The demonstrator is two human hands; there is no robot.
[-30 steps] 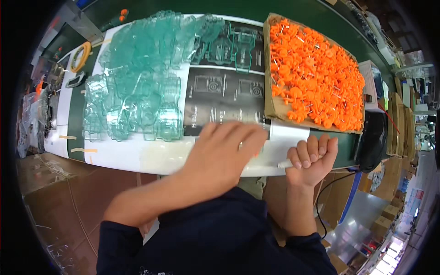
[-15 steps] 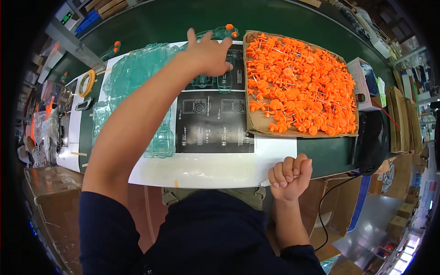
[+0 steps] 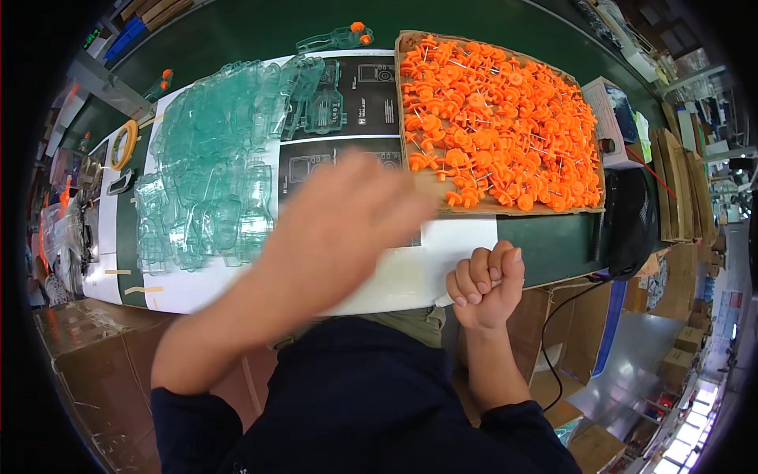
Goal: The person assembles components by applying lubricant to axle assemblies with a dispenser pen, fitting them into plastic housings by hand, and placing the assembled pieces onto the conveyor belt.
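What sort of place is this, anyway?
Probably a small factory or assembly workshop: a cardboard tray holds heaps of similar orange parts, transparent green pieces lie piled on the worktop, and cardboard boxes stand nearby.

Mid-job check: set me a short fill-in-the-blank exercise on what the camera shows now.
1. The box of orange parts is made of ____.
2. The green shells lie to the ____ of that box.
3. The item in the right hand is coloured ____.
4. The ring-shaped roll is coloured ____.

Missing words: cardboard; left; white; yellow.
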